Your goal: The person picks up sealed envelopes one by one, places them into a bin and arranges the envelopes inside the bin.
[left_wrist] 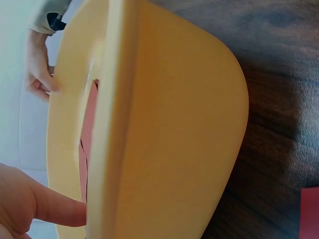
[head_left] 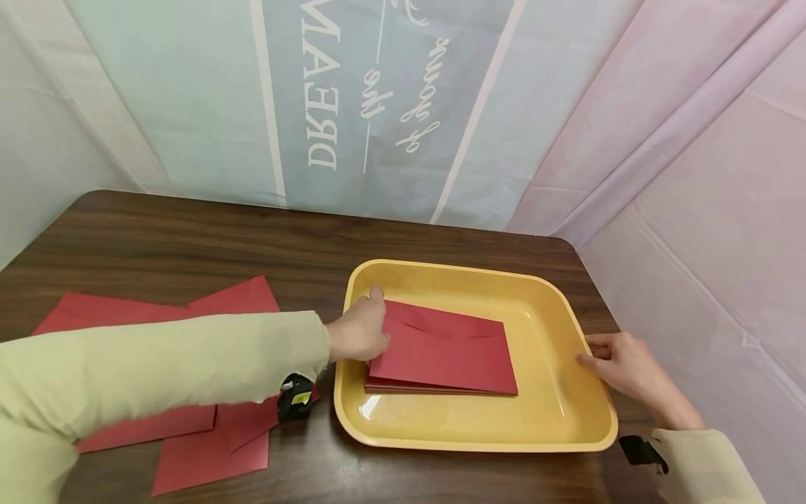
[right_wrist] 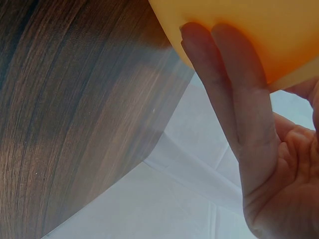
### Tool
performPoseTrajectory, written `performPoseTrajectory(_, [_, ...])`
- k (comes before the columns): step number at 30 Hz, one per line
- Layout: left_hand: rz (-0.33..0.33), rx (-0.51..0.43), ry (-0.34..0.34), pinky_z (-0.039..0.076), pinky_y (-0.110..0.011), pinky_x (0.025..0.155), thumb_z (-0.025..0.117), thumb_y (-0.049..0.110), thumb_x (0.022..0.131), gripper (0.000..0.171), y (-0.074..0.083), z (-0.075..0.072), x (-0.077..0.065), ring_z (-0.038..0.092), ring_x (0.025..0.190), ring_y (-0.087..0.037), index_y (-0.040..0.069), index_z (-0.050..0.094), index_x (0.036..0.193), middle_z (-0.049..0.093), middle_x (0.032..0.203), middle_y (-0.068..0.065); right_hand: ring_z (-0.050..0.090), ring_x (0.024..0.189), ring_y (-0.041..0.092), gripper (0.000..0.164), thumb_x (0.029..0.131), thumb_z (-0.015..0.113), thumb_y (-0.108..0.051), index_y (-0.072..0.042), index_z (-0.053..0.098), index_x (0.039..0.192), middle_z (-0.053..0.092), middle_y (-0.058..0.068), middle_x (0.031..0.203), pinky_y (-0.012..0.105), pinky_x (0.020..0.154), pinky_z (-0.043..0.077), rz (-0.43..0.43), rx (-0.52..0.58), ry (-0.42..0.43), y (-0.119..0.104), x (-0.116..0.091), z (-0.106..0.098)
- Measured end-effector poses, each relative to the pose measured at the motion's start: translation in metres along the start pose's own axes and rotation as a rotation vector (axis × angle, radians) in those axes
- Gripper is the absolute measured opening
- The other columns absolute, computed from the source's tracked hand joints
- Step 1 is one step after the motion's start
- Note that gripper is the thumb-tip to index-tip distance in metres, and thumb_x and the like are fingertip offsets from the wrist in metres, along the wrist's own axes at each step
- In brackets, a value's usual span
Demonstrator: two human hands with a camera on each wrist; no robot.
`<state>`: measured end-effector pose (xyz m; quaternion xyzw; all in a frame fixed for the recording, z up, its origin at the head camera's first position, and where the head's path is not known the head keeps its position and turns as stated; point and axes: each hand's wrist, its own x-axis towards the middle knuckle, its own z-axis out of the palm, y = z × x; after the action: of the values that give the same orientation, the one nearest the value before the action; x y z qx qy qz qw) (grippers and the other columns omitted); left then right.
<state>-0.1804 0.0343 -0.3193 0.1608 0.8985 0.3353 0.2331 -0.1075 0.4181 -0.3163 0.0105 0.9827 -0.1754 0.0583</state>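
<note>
A yellow plastic tray (head_left: 554,392) with high rounded walls stands on the table. Inside it, toward the left, lies a stack of red envelopes (head_left: 447,346); the top one sits askew, its left side slightly raised. My left hand (head_left: 360,329) reaches over the tray's left wall and pinches the top envelope's left edge, thumb on its upper face. In the left wrist view the wall hides most of the envelopes. My right hand (head_left: 623,364) grips the tray's right rim, thumb inside; in the right wrist view its fingers (right_wrist: 244,74) press the outer wall.
More red envelopes (head_left: 217,451) lie spread and overlapping on the dark wood table (head_left: 302,231) at left, partly under my left sleeve (head_left: 189,357). A printed cloth (head_left: 390,105) hangs behind the table, and pale fabric (head_left: 705,280) borders its right side.
</note>
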Motion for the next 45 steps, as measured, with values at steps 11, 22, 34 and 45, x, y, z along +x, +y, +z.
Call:
performPoseTrajectory(11, [-0.161,0.090,-0.074,0.054,-0.031,0.047,0.061,0.000,0.085,0.069,0.008,0.006,0.007,0.058,0.078,-0.029,-0.009,0.018,0.139,0.040,0.115,-0.027,0.071,0.074,0.024,0.043,0.087,0.067,-0.015,0.016,0.060,0.115,0.072,0.022,0.090,0.025,0.065,0.052,0.015,0.015,-0.015,0.000,0.000,0.001])
performPoseTrajectory(22, [-0.216,0.215,-0.101,0.054,-0.031,0.047,0.064,0.003,0.085,0.070,0.015,0.010,0.013,0.057,0.088,-0.033,-0.011,0.022,0.139,0.039,0.112,-0.026,0.071,0.075,0.024,0.044,0.088,0.066,-0.016,0.017,0.059,0.115,0.072,0.022,0.091,0.025,0.064,0.052,0.019,0.018,-0.020,-0.001,0.000,0.000])
performPoseTrajectory(34, [-0.190,0.280,-0.091,0.053,-0.029,0.045,0.068,0.002,0.080,0.071,0.017,0.011,0.010,0.058,0.083,-0.030,-0.010,0.027,0.137,0.041,0.108,-0.023,0.071,0.074,0.023,0.043,0.087,0.067,-0.016,0.016,0.060,0.115,0.072,0.021,0.089,0.027,0.065,0.053,0.020,0.010,-0.011,-0.001,0.000,0.000])
performPoseTrajectory(45, [-0.033,0.196,-0.057,0.046,-0.023,0.045,0.058,0.003,0.084,0.053,0.010,-0.012,0.001,0.059,0.057,-0.021,-0.013,0.035,0.130,0.049,0.108,-0.027,0.071,0.073,0.022,0.043,0.087,0.068,-0.017,0.015,0.062,0.114,0.073,0.019,0.088,0.030,0.065,0.054,0.008,0.005,-0.013,-0.001,-0.001,0.000])
